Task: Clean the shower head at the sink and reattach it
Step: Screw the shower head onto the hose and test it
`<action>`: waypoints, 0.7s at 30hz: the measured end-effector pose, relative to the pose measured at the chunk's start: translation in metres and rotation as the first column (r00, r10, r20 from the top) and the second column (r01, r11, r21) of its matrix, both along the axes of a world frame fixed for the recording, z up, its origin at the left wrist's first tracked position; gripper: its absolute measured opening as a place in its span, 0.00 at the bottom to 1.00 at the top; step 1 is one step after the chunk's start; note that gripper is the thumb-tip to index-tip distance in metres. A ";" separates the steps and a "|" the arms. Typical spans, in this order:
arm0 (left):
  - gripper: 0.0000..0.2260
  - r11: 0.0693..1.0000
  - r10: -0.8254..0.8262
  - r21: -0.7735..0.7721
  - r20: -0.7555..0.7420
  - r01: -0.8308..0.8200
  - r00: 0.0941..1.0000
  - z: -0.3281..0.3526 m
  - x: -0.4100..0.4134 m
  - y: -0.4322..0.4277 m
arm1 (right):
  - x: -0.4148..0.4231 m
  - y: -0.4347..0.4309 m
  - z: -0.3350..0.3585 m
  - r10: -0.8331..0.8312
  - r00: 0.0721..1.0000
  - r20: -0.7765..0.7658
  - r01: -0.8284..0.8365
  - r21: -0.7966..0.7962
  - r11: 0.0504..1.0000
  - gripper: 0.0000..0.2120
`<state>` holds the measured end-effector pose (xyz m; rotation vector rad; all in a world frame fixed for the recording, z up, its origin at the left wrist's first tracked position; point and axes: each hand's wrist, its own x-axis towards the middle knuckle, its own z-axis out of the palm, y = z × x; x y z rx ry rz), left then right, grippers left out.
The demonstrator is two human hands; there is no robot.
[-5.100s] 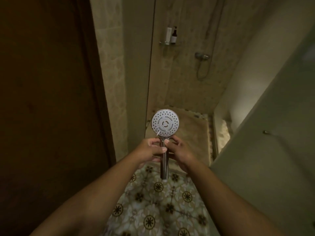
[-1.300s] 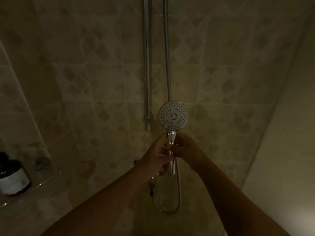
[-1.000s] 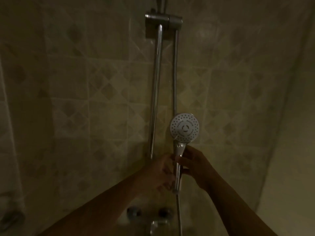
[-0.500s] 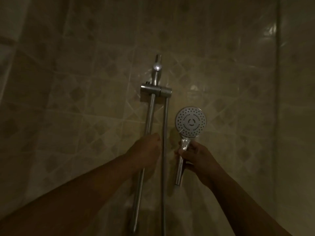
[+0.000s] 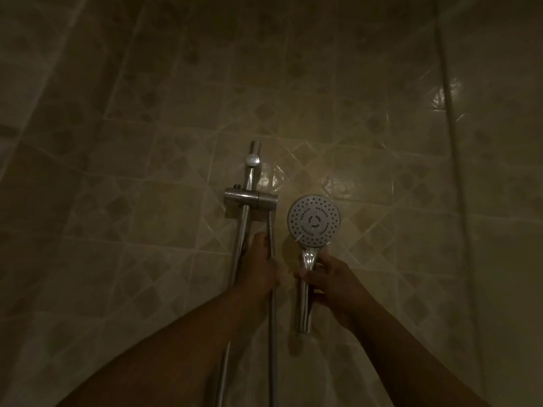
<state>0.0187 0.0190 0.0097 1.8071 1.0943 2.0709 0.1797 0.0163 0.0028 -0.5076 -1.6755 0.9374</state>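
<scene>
The shower head is now gripped only by the right hand; at nine o'clock, the hose has been taken in closed left hand fingers, so reattachment appears imminent.

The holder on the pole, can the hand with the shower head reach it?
Probably yes. The right hand holds the shower head just beside the holder, with only bare wall between. The left hand grips the hose lower down.

The round chrome shower head is held upright, its dotted face turned outward, just right of the hose and apart from it.
</scene>
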 end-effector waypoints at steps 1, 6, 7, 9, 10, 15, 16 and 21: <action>0.20 0.998 -0.045 0.049 0.057 0.042 0.997 0.001 0.001 0.001 | 0.002 0.002 -0.002 -0.004 1.000 -0.005 0.004 -0.001 1.000 0.12; 0.20 0.993 -0.027 0.118 0.227 0.000 0.974 0.023 0.006 0.016 | 0.007 0.013 -0.008 0.011 0.999 -0.040 -0.012 -0.030 0.999 0.13; 0.18 0.994 -0.029 0.113 0.247 0.001 0.969 0.028 0.007 0.019 | 0.008 0.014 -0.009 0.012 0.999 -0.041 -0.014 -0.032 0.999 0.13; 0.18 0.996 -0.051 0.088 0.288 0.027 0.956 0.035 0.009 0.024 | 0.009 0.016 -0.009 0.017 0.999 -0.047 -0.019 -0.038 0.999 0.13; 0.17 0.996 -0.073 0.072 0.320 0.053 0.945 0.037 0.010 0.026 | 0.009 0.017 -0.008 0.021 0.998 -0.052 -0.023 -0.040 0.999 0.13; 0.10 0.943 -0.317 0.074 0.495 0.324 0.809 0.051 0.020 0.032 | 0.013 0.024 -0.002 0.040 0.997 -0.067 -0.044 -0.055 0.997 0.10; 0.08 0.930 -0.344 0.070 0.503 0.360 0.793 0.054 0.021 0.033 | 0.014 0.026 -0.001 0.038 0.997 -0.066 -0.041 -0.051 0.998 0.10; 0.06 0.930 -0.322 -0.025 0.421 0.366 0.848 0.060 0.016 0.032 | 0.020 0.032 -0.006 -0.007 0.997 -0.078 0.002 -0.060 0.998 0.09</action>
